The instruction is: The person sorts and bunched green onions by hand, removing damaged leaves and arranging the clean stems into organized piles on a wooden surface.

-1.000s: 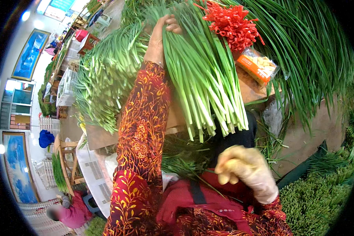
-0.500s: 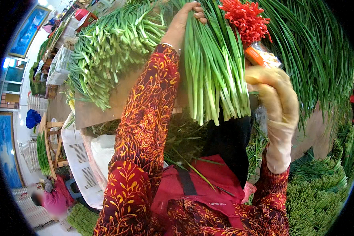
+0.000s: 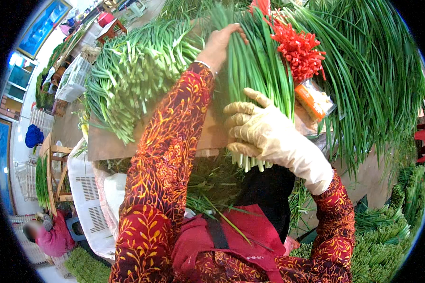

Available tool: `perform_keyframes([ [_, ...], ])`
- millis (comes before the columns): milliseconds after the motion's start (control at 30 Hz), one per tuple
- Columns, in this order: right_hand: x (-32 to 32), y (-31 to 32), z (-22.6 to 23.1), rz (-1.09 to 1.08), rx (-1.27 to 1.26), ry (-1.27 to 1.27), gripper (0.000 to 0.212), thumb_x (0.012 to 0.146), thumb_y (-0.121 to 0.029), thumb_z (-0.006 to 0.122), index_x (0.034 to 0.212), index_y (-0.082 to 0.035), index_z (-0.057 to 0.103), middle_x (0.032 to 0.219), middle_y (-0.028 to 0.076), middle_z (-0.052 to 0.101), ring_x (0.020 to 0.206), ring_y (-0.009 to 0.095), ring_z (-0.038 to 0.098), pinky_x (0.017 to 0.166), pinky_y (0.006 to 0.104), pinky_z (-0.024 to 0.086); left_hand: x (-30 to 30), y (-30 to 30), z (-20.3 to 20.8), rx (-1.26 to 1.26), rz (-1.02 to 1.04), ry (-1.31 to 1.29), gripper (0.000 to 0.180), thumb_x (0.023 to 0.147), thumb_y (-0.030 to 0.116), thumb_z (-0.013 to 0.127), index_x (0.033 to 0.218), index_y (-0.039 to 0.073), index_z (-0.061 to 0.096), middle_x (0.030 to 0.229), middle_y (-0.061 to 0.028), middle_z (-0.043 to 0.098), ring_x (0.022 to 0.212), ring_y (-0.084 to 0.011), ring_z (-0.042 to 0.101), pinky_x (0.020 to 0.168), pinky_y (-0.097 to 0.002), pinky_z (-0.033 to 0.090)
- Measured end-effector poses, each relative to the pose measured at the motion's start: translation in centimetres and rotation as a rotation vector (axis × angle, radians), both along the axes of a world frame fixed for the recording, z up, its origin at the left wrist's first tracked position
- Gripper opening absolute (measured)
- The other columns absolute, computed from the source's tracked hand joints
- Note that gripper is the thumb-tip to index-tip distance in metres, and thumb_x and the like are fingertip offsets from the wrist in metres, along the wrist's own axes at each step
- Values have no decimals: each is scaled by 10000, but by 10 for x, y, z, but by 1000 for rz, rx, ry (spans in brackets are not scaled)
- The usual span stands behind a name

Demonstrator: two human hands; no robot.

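Observation:
A bunch of garlic chives (image 3: 264, 56), long green leaves with pale stalk ends, hangs down in front of me over the board's near edge. My bare left hand (image 3: 218, 46) grips it high up, at the leafy part, with the fingers partly hidden behind the leaves. Across the lower stalks lies my right hand (image 3: 257, 125) in a cream rubber glove, its fingers wrapped over the front of the bunch and the pale ends showing below. Just right of the bunch is a thick cluster of red ties (image 3: 301, 52), above an orange-and-clear packet (image 3: 314, 101).
A heap of chives (image 3: 132, 70) covers the board (image 3: 111, 141) at left; more long leaves (image 3: 368, 70) spread at right. Stacked bundles (image 3: 378, 245) fill the lower right. A white crate (image 3: 87, 188) stands left of my arm. A person in pink (image 3: 54, 236) sits at lower left.
My gloved right hand has moved left from beside the bunch onto its lower stalks and closed over them. The left hand and the bunch have come down slightly toward me.

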State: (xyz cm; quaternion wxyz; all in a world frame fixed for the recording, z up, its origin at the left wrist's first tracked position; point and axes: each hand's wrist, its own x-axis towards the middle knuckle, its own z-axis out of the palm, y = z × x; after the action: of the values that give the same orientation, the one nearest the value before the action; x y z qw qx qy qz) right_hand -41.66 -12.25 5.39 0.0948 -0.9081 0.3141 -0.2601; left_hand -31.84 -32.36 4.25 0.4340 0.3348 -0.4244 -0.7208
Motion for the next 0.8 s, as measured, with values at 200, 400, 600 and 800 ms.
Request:
perform_keyframes([
  [200,5,6,1,4,73,-69,162,699,-301,596,778,-160,606,879,-17,570,1053,160,448,993,430,181,-13,-74,17,-206,254,-375,196,783,136,556,873,-35,525,737,-128,556,655,-231,559,630,-341,488],
  [400,4,2,2,16,138,-132,153,706,-280,599,781,-148,601,916,-16,572,1063,170,447,987,425,203,-20,-38,56,-1124,783,-852,481,806,262,530,1202,92,318,1188,-130,380,1086,-248,401,896,-308,350],
  [600,-4,5,2,-28,84,-85,167,705,-277,588,776,-127,605,914,6,572,993,200,481,957,435,243,13,102,40,-1135,-274,-796,446,849,437,362,1182,156,454,1286,-37,382,1241,-228,256,1023,-402,139],
  [800,3,2,14,85,139,-94,209,707,-288,590,811,-108,611,952,34,575,976,228,489,936,451,260,37,122,10,-1065,-385,-716,556,867,482,134,1148,169,498,1300,-18,367,1273,-225,179,1025,-423,-24],
])
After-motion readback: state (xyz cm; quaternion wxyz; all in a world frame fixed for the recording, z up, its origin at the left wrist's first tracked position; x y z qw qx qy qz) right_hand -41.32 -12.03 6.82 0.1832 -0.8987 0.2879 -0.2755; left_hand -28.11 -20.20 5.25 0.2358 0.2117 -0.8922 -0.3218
